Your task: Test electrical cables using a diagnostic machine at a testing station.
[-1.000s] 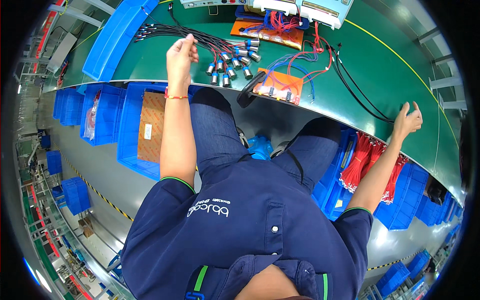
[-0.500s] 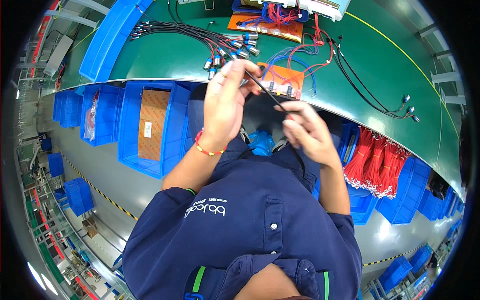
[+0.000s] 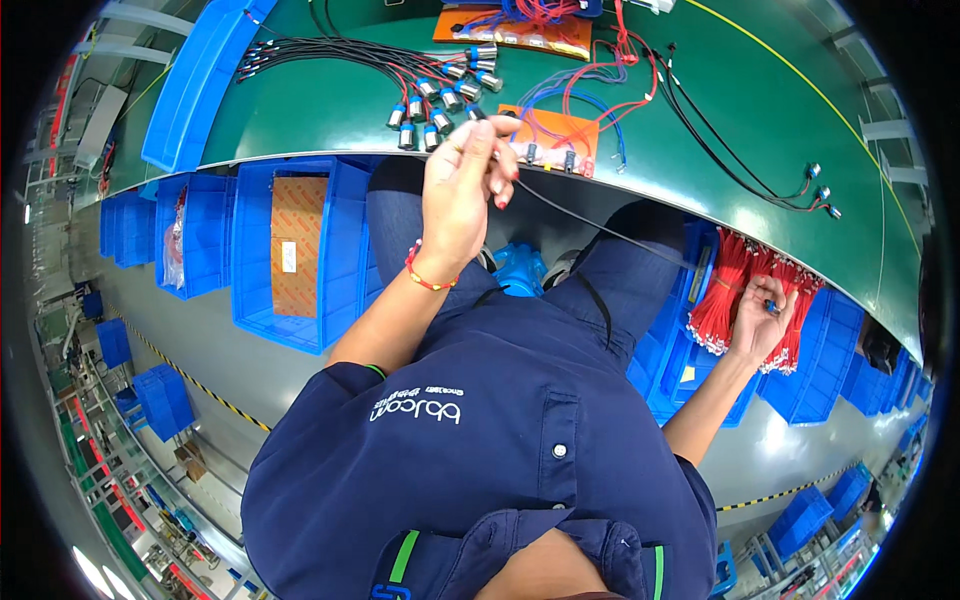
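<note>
Apparently mid-handling, left hand (image 3: pixel 462 190) pinches a black cable (image 3: pixel 600 227), right hand (image 3: pixel 762 318) a blue connector (image 3: pixel 771 307), three connectors (image 3: pixel 823 192) lying upper right, many-piece cluster (image 3: pixel 451 101) upper left.

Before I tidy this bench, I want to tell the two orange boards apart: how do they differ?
The near board sits at the bench's front edge, the far board farther back. The near board looks compact, the far board longer across. Both are orange, with red and blue wires about them.
</note>
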`<state>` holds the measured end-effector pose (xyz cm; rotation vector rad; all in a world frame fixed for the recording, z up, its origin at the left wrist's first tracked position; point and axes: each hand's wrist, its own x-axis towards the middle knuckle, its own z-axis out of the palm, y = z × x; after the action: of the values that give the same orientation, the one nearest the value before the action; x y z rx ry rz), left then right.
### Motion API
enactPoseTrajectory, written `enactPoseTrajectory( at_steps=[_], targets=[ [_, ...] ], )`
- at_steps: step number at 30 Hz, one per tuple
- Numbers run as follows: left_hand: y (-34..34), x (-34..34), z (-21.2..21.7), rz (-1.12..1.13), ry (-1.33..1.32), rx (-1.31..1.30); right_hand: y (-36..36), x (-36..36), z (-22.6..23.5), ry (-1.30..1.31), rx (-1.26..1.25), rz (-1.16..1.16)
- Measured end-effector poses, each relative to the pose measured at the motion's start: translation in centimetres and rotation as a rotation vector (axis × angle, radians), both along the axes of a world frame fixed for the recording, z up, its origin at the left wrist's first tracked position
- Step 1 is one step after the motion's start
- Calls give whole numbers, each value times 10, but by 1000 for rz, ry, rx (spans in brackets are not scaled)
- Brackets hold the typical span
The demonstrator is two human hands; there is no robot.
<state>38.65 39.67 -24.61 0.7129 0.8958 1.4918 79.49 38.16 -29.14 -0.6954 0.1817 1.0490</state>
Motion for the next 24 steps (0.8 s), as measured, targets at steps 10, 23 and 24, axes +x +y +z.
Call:
enactPoseTrajectory(
  at_steps=[10,23,24],
  targets=[
    [-12,42,-15,-259,100,-181,5,-11,-18,-11,443,500],
    [-12,58,-54,-486,-225,-311,0,-7,-15,-221,464,460],
    [-11,57,-55,-485,-222,-313,-1,-7,-16,-231,464,459]
  ],
)
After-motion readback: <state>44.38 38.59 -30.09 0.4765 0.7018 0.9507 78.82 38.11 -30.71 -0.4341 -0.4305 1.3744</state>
